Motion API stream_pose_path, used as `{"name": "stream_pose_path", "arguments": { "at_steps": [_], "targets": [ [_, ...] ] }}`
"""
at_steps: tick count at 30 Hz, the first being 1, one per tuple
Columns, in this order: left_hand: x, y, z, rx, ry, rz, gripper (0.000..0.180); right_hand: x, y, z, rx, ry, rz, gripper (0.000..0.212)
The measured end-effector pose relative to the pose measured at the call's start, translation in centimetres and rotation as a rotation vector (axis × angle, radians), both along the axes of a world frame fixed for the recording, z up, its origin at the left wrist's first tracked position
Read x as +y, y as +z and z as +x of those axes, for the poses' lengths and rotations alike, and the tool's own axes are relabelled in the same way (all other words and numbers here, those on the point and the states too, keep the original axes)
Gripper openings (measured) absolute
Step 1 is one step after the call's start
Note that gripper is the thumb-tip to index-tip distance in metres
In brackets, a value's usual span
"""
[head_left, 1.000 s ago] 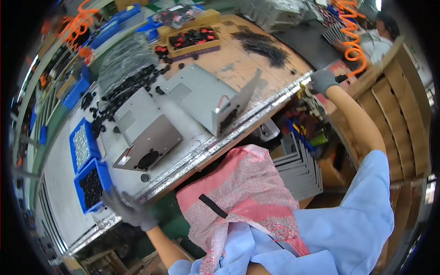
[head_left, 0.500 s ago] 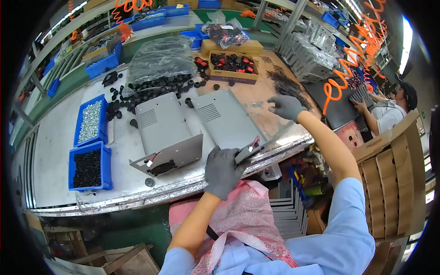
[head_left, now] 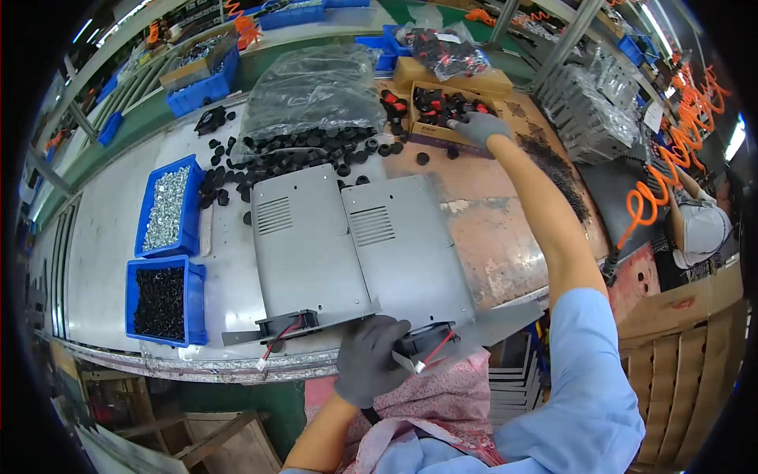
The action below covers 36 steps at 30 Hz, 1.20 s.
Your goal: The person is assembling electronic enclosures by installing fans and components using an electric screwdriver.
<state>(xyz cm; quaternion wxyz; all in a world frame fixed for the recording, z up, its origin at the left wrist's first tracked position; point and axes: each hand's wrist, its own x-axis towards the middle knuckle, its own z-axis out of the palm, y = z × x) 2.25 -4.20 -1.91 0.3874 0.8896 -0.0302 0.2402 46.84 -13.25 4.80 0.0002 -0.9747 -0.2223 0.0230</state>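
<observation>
Right hand [head_left: 479, 126] is over the box [head_left: 442, 141] of black-and-red parts [head_left: 433, 104], can't tell if its grip's caught any. Left hand [head_left: 371, 359] grips the near edge of the grey panel [head_left: 410, 253], long axis pointing away.

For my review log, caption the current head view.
Right hand at a carton of black and red parts, left hand at the near edge of a grey panel.
</observation>
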Motion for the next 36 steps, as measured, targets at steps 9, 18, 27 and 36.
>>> {"name": "stream_pose_path", "arguments": {
  "at_steps": [9,18,27,36],
  "targets": [
    [-0.3,0.1,0.2,-0.019,0.042,0.053,0.059,-0.6,-1.8,4.8,0.224,0.016,0.340,0.049],
    [-0.6,0.3,-0.2,0.023,0.070,0.012,0.055,-4.5,0.4,-1.8,1.005,-0.107,1.820,0.030],
    [-0.9,0.2,0.0,-0.016,0.096,0.036,0.056,-8.6,-0.6,-12.4,1.329,-0.233,1.851,0.017],
    [-1.4,0.3,0.1,0.059,0.132,0.025,0.043,-9.0,-4.9,-15.6,0.318,0.031,0.832,0.047]
  ]
}}
